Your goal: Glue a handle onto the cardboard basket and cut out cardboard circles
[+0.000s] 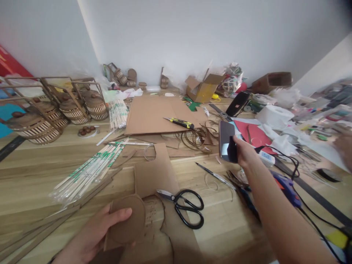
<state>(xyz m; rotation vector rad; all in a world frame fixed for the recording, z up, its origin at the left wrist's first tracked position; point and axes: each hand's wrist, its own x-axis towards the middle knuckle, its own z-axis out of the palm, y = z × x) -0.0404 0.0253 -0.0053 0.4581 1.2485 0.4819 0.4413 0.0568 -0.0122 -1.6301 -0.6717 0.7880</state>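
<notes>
My left hand (95, 233) is closed on a piece of cardboard (126, 220), thumb on top, with a round outline showing on it. My right hand (244, 151) grips a smartphone (227, 139) by its right edge, above the table. Black-handled scissors (189, 209) lie partly open on a larger cardboard sheet (156, 172) between my hands. A pen (216, 176) rests on the wood below the phone. Farther back, a yellow-and-black utility knife (180, 123) lies on a flat cardboard panel (154, 110).
Small slatted baskets with handles (96, 106) stand at the left, near bundles of wrapped chopsticks (88, 172). Brown strips (195, 137) curl behind the pen. A purple glue gun (287, 189) and cables lie right. A blurred hand (345, 146) shows at the right edge.
</notes>
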